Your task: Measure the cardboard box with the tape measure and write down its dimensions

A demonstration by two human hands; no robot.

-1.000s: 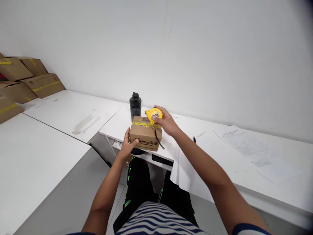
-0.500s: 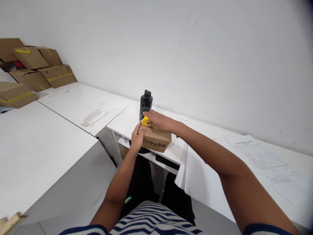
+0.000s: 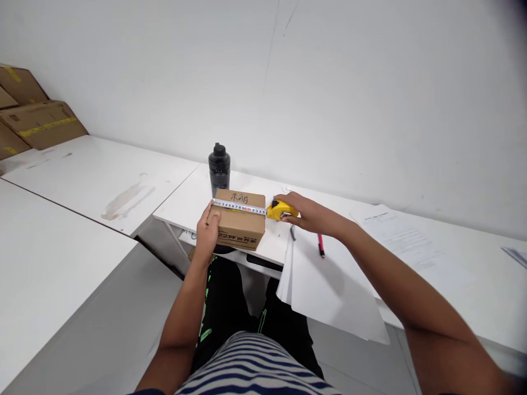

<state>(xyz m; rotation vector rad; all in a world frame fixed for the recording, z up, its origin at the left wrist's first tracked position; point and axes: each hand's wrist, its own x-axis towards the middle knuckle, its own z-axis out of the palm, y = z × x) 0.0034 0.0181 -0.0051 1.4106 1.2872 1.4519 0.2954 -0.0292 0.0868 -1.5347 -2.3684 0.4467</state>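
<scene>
A small brown cardboard box with dark print on its front and handwriting on top stands near the desk's front edge. My right hand is closed around a yellow tape measure just off the box's right side. Its white blade is drawn out across the box top to the left edge. There my left hand grips the box's left side, thumb on the box by the front corner. Whether its fingers also pinch the blade's end is hidden.
A dark bottle stands behind the box. White paper sheets overhang the desk at the right, with a red pen on them. More printed sheets lie farther right. Taped cartons are stacked at the far left.
My right hand has moved right with the tape measure, and the blade now spans the box top. The view has shifted right, and the pen has come into sight.
</scene>
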